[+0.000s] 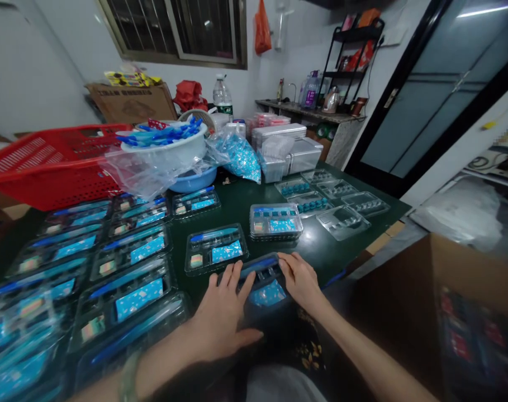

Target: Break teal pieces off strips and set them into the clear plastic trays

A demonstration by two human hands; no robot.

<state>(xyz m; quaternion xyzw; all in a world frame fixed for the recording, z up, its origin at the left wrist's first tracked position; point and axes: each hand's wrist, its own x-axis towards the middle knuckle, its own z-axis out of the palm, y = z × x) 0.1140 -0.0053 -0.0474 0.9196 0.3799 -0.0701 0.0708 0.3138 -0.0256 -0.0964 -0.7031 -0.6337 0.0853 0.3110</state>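
A clear plastic blister tray (260, 272) with a blue pen and a blue patterned packet (268, 293) lies tilted at the table's near edge. My right hand (299, 282) pinches its upper right corner. Over the left side of that tray my left hand (224, 307) is spread, fingertips touching its rim, thumb stretched out below; it covers part of the contents. Just beyond sits another filled tray (215, 248) with a pen, a packet and a small striped eraser-like block. Behind my right hand is a short stack of filled trays (276, 222).
Rows of filled trays (130, 287) cover the table's left side. At the back stand a red basket (48, 167), a white basin (165, 148) of blue pens, a bag of blue packets (241, 156) and clear boxes (299, 153). Trays (343, 220) lie right; a carton (404, 290) stands beside the table.
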